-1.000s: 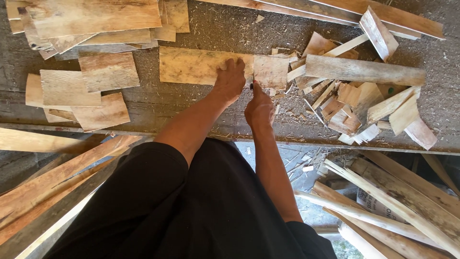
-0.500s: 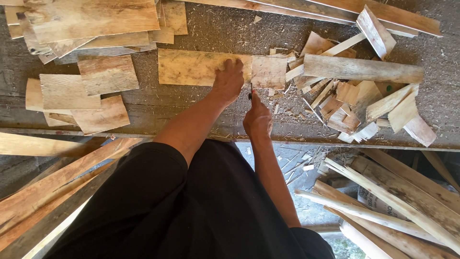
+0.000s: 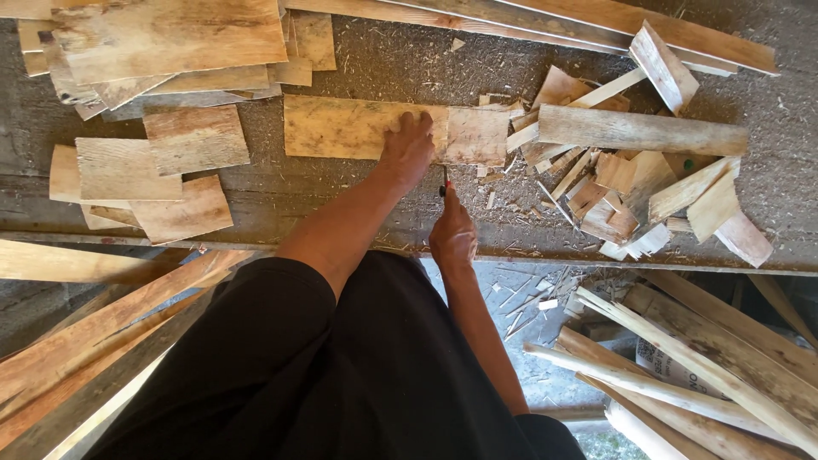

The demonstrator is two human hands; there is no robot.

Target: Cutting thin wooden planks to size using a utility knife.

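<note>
A long flat plank [image 3: 341, 126] lies across the grey workbench [image 3: 375, 200]. My left hand [image 3: 409, 146] presses flat on it, fingers spread, near its right portion. My right hand [image 3: 452, 233] is just short of the plank's near edge, closed around a thin dark tool with a red spot [image 3: 443, 182] that points toward the plank. What kind of tool it is cannot be made out. A black garment [image 3: 341, 375] covers my body below the arms.
Short flat boards [image 3: 162, 162] lie stacked at the bench's left, and more boards [image 3: 170, 38] at the back left. A thick block [image 3: 639, 129] and a heap of offcuts [image 3: 648, 192] are on the right. Long slats [image 3: 699, 358] lean below the bench on both sides.
My right hand has drawn back from the plank's edge toward me with the tool. My left hand stays pressed on the plank.
</note>
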